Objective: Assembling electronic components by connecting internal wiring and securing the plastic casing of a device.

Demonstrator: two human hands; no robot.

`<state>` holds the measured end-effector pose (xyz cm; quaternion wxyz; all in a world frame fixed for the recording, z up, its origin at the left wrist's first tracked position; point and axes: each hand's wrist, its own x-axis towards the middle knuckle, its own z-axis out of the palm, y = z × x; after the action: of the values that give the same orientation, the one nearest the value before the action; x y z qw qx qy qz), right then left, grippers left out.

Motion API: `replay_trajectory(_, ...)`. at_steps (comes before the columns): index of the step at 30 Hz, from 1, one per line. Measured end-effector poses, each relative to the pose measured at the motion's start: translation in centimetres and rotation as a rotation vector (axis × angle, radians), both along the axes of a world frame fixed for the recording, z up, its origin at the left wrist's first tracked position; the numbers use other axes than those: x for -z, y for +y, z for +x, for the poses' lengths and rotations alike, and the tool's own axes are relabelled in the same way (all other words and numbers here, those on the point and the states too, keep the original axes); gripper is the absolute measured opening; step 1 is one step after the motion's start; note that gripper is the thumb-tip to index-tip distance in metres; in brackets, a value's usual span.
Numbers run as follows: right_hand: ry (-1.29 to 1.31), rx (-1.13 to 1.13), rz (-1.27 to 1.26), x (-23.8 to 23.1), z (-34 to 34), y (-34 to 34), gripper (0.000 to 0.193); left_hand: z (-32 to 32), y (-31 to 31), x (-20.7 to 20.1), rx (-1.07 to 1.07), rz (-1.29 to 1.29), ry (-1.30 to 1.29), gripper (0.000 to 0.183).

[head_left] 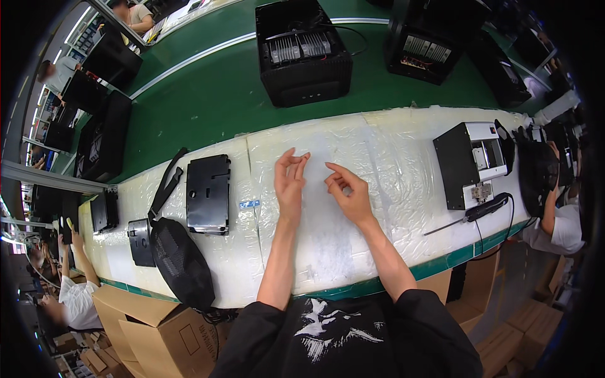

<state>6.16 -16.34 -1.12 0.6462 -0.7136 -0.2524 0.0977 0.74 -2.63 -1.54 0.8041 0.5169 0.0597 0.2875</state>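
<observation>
My left hand (290, 184) hovers over the middle of the white plastic-covered bench (321, 252), palm turned inward and fingers loosely apart, with nothing in it. Facing it, my right hand (350, 194) has its index finger stretched toward the left hand and its other fingers loosely curled. I see nothing between these fingers either. The hands do not touch each other. To the left of them lies a stack of flat black panels (208, 194). Beyond the hands, a black speaker-like cabinet (304, 69) with silver heat-sink fins stands on the green conveyor (208, 94).
On the left are a black mesh bag with strap (181, 261), a small black panel (141, 242) and a black box (104, 211). A screw-feeding machine (469, 164) and a corded electric screwdriver (486, 208) occupy the right. Cardboard boxes (164, 334) stand below. Co-workers are at both sides.
</observation>
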Motion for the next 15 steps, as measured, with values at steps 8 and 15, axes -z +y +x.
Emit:
replay_trajectory(8, 0.044, -0.016, -0.006, 0.11, -0.05, -0.29, 0.034, -0.25, -0.47, -0.57, 0.118, -0.181, 0.005, 0.057)
replay_trajectory(15, 0.050, 0.012, 0.003, -0.01, -0.06, -0.12, 0.027, -0.25, -0.35, -0.28, 0.201, -0.211, 0.034, 0.053)
